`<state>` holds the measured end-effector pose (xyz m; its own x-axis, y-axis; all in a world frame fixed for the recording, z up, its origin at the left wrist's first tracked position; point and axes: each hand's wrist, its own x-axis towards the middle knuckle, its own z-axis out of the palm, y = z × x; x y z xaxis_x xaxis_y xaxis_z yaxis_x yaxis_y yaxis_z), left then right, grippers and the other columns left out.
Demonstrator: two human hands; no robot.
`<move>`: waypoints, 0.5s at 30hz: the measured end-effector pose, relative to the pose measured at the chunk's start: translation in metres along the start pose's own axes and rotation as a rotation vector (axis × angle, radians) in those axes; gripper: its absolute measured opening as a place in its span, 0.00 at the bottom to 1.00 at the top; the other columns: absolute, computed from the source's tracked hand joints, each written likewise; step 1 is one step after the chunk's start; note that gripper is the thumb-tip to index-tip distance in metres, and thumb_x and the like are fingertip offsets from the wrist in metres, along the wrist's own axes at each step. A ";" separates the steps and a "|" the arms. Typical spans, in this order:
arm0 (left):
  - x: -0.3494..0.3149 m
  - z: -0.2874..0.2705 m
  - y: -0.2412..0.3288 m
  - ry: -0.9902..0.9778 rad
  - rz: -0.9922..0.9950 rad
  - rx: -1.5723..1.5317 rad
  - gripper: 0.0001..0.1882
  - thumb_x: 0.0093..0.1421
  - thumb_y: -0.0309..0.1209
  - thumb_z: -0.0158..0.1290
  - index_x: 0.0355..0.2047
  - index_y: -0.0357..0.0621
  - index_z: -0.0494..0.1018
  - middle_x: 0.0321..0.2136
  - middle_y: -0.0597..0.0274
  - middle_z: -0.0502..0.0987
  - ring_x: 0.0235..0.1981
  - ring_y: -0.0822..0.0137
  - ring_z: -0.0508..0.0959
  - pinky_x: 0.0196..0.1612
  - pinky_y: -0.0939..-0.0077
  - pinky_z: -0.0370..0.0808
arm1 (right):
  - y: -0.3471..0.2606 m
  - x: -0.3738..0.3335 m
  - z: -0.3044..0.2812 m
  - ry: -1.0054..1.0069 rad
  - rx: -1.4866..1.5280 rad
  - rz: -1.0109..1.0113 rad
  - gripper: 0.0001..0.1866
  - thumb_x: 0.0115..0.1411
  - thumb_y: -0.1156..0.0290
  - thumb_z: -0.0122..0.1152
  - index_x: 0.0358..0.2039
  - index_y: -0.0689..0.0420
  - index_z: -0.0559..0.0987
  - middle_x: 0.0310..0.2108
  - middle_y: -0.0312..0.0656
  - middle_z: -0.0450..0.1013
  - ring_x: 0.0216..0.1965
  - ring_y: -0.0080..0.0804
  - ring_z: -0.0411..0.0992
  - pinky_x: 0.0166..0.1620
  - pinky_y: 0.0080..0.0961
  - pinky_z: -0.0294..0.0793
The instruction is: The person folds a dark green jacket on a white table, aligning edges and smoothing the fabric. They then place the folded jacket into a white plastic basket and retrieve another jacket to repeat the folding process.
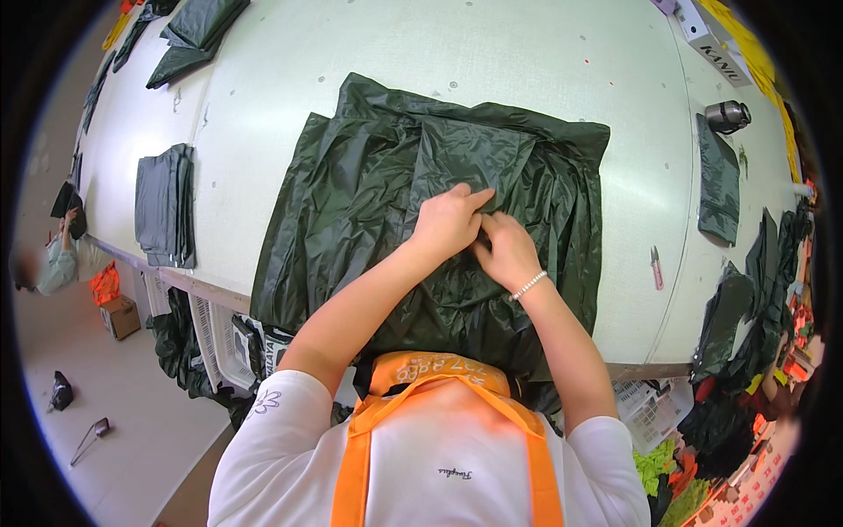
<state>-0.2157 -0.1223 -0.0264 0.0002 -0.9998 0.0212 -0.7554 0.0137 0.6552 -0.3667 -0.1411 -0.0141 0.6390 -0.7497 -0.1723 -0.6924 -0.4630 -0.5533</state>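
Observation:
A shiny dark green fabric piece (351,184) lies spread and creased on the table before me, its near edge hanging toward my apron. On its middle rests a smoother rectangular panel (457,149) of the same cloth. My left hand (446,221) is over the lower part of this panel, index finger pointing right and the other fingers bent in against the cloth. Close beside it, my right hand (507,250) has its fingers curled and pinched together on the fabric. The two hands' fingertips nearly meet, and what lies between them is partly hidden.
A folded dark stack (164,206) sits at left, more dark cloth (198,39) at far left. At right are a small cutter (657,268), a folded dark bundle (718,180), a metal flask (727,116) and a white box (713,42). Another person (57,259) is at far left.

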 end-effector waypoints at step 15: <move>0.032 -0.022 -0.036 -0.408 -0.204 -0.245 0.22 0.62 0.46 0.44 0.46 0.42 0.74 0.34 0.58 0.76 0.40 0.59 0.74 0.46 0.65 0.70 | 0.028 0.034 0.017 -0.120 0.053 0.442 0.23 0.56 0.52 0.54 0.24 0.62 0.82 0.26 0.54 0.75 0.33 0.54 0.74 0.39 0.41 0.74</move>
<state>-0.1741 -0.1546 -0.0323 -0.1611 -0.9068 -0.3895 -0.5912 -0.2274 0.7738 -0.3586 -0.1718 -0.0496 0.3222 -0.8084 -0.4926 -0.8914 -0.0839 -0.4454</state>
